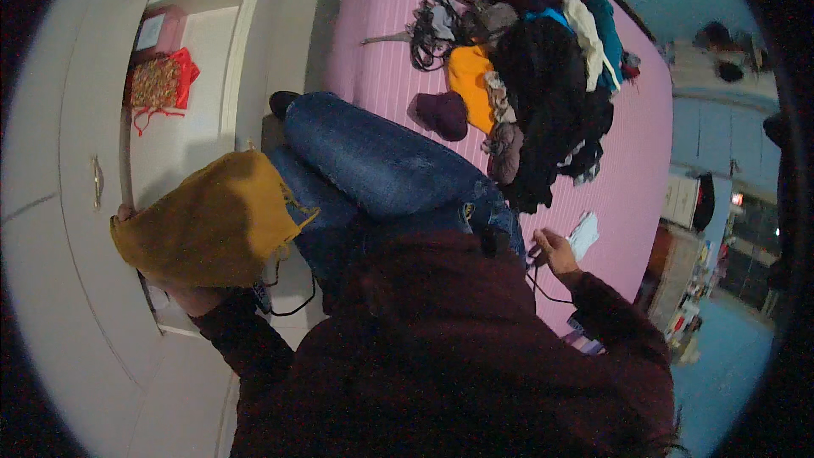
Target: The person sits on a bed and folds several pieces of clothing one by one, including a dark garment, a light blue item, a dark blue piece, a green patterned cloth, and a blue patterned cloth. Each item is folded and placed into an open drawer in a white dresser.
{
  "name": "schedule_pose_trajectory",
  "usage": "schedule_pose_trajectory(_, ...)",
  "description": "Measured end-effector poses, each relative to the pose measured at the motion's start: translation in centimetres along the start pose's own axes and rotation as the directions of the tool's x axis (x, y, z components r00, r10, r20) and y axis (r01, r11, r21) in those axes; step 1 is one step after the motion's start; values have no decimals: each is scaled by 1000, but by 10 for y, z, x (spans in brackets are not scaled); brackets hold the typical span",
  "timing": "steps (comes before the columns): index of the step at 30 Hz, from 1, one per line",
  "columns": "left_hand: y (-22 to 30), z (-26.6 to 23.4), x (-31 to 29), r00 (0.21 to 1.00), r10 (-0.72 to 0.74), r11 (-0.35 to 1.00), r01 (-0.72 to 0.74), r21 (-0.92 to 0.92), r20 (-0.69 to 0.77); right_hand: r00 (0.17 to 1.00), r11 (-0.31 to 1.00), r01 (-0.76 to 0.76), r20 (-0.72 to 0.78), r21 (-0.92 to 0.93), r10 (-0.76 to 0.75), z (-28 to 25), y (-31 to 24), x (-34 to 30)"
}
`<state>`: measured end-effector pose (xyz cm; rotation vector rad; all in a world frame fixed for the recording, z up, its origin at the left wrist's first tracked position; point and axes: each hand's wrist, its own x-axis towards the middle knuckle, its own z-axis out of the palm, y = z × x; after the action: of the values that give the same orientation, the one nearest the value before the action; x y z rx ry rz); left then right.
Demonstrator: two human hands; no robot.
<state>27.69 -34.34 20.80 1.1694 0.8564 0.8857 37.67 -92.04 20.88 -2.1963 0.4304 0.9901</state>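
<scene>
A mustard-yellow cloth piece [208, 220], with thin ties or loose threads along one edge, hangs spread over the near part of the drawer at left. My left hand [125, 212] is closed on it; mostly the thumb tip shows past the far-left edge, and the cloth hides the other fingers. Over the bed's near edge is my right hand [555, 252], its fingers loosely bent and apart, with nothing plainly held. Beside that hand lies a small white item [583, 236], and a black cord [549, 295] runs below its fingers.
The pulled-out white drawer [242, 59] holds a red-and-gold pouch [161, 85] and a pink box [161, 30]. On the pink-striped bed [636, 119] is a heap of dark clothes [538, 76], with an orange cloth [471, 85] and a purple cap-like item [441, 114]. My jeans-clad legs lie between.
</scene>
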Motion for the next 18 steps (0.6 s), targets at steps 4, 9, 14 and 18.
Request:
schedule_pose_trajectory(4, -3, -10, -15, 999, 46, 997, -46, 57, -1, 837, 800, 394, -182, -452, -515, -9, 4, 40)
schedule_pose_trajectory(9, 3, -16, -19, 996, 85, 993, -85, 78, 4, 883, 932, -363, 323, 13, 340, 4, 31, 50)
schedule_pose_trajectory(14, 4, -19, -18, 988, 146, 973, -152, 174, 43, 891, 983, -184, 426, 28, 154, 3, 57, 44)
schedule_pose_trajectory(18, 2, -14, -23, 975, 220, 915, -222, 336, 45, 771, 887, -121, 521, -445, 367, -16, 107, 5)
